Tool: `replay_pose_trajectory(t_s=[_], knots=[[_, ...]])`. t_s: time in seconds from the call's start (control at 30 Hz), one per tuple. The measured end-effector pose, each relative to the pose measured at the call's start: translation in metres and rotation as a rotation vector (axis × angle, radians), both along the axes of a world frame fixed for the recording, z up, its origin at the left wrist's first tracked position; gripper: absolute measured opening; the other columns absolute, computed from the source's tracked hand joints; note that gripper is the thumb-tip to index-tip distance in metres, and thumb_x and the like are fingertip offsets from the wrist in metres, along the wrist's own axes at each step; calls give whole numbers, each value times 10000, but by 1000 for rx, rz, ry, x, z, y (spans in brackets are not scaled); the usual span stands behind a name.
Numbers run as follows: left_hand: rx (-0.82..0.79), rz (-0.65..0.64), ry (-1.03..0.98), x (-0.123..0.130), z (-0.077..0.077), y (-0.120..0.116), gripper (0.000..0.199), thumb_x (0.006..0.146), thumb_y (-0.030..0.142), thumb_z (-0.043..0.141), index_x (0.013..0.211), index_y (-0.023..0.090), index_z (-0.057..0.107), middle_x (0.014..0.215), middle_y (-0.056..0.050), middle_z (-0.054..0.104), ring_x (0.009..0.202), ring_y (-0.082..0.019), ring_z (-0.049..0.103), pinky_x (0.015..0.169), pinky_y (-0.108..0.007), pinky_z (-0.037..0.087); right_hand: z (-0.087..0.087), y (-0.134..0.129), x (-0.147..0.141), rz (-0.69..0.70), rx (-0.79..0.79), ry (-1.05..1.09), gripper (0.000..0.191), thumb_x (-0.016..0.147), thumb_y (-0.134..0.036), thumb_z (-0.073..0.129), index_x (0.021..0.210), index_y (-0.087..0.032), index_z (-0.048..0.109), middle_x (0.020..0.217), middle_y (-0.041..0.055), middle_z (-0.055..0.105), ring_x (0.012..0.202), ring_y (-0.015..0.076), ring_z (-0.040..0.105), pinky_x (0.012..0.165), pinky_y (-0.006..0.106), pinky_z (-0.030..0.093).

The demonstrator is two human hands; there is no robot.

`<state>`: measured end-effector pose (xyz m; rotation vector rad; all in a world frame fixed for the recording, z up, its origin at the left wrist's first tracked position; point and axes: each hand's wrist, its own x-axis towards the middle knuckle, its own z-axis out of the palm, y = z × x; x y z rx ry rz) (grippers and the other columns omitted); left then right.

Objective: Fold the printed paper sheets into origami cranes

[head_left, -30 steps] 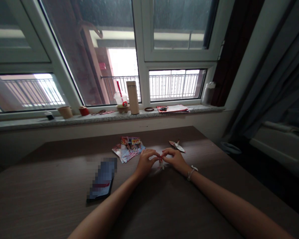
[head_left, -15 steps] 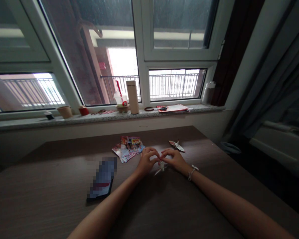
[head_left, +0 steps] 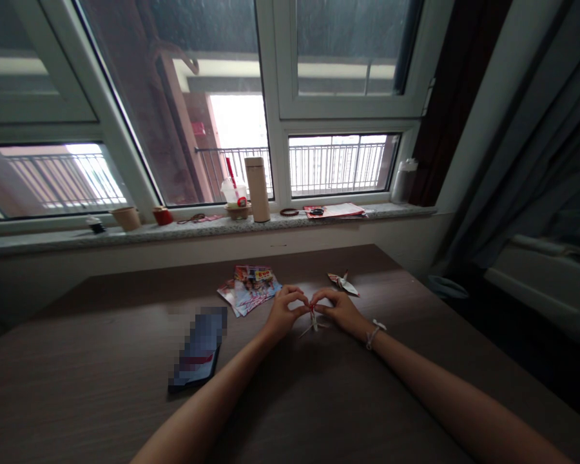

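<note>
Between my two hands is a small folded paper crane [head_left: 314, 320], white with some red, just above or on the brown table [head_left: 101, 361]. My left hand [head_left: 286, 311] pinches its red far part from the left with thumb and forefinger. From the right, my right hand [head_left: 337, 307] pinches the same part, fingertips almost meeting the left ones. The fingertips partly cover the crane. Beyond my right hand lies a second paper crane [head_left: 343, 283] with spread wings, touched by neither hand.
Left of my hands are a fan of printed paper sheets [head_left: 251, 293] and a phone [head_left: 200, 351]. Along the stone windowsill [head_left: 290, 222] stand a beige flask [head_left: 257, 190], a plastic cup with a red straw [head_left: 234, 192], scissors [head_left: 314, 211] and a paper cup [head_left: 125, 218].
The small crane has turned or tilted slightly between my fingertips, and its wings now look narrower. Both hands stay in nearly the same place, still pinching it.
</note>
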<state>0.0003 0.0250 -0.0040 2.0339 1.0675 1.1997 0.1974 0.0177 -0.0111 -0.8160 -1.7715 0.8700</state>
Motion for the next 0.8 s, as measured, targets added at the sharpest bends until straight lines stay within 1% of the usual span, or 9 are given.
replay_pose_trajectory(t_s=[0.23,0.37,0.5,0.67,0.73,0.8], knots=[[8,-18,-39,0,-6,4,59,741,275,788,761,239,746,995,-35,619,1021,-207,582,985,-370,411,-3,2,-1,11,48,16,226,818,-447,703,811,-222,719,886,35,667,898,202,623,888,360,447],[7,-12,-39,0,-7,4,52,734,247,790,766,242,749,978,-33,614,1010,-205,578,976,-363,406,-5,1,-4,-2,77,14,221,833,-446,690,821,-226,704,905,32,621,923,202,598,899,358,430],[7,1,-12,3,-7,1,34,748,225,773,759,244,746,955,-27,586,999,-201,562,963,-352,411,-4,-2,-7,-27,96,-45,200,866,-416,655,816,-225,685,930,31,564,968,203,561,927,360,407],[30,82,10,4,-6,-1,25,761,256,763,780,251,748,952,-25,548,1015,-208,543,977,-361,413,-3,-5,-9,-92,131,-77,145,896,-344,608,832,-221,649,942,34,543,982,208,538,934,373,400],[36,107,8,4,-7,-1,54,762,274,763,808,250,751,986,-33,554,1047,-220,540,999,-381,405,-2,-5,-8,-143,154,-82,118,899,-315,595,841,-222,638,956,38,546,991,212,532,951,390,397],[25,130,14,3,-8,0,68,771,299,753,811,244,753,1023,-45,570,1083,-236,536,1018,-408,396,-2,-6,-7,-215,185,-100,93,894,-293,596,840,-228,635,974,42,556,1020,219,523,1007,428,367]])
